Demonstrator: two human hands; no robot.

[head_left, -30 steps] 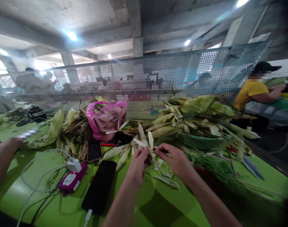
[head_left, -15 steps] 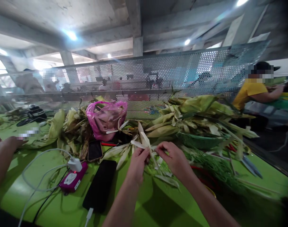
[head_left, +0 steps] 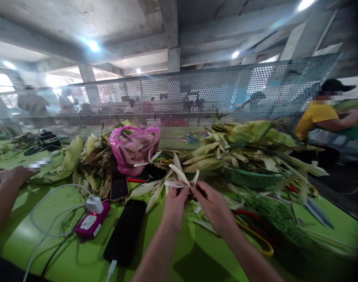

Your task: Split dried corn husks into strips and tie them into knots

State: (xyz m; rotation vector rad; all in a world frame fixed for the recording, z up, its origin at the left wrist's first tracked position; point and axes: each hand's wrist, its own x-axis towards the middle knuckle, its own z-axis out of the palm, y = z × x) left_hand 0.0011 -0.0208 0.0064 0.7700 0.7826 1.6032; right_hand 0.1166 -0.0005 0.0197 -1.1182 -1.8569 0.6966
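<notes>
My left hand (head_left: 176,205) is closed in a pinch on pale corn husk strips (head_left: 179,174), which fan up and to the left above its fingertips. Close against it, my right hand (head_left: 212,201) also pinches husk, and a short strip sticks up by its fingers. The exact point where the strips meet is hidden behind the fingers. Loose husk scraps (head_left: 208,226) and fine green shreds lie on the green table (head_left: 193,254) beneath my hands. More husk strips (head_left: 155,194) spread just left of my fingers.
A pink plastic bag (head_left: 130,152) of husks stands behind. To its right, husks heap over a green basket (head_left: 249,177). Scissors (head_left: 319,211) lie right, beside green fibres (head_left: 263,209). Left are a black phone (head_left: 126,231), a smaller phone (head_left: 119,188), a purple power strip (head_left: 92,225) and another person's hand (head_left: 13,176).
My right hand has moved left to meet my left hand. A husk strip now stands up at the right fingertips. The view has shifted slightly.
</notes>
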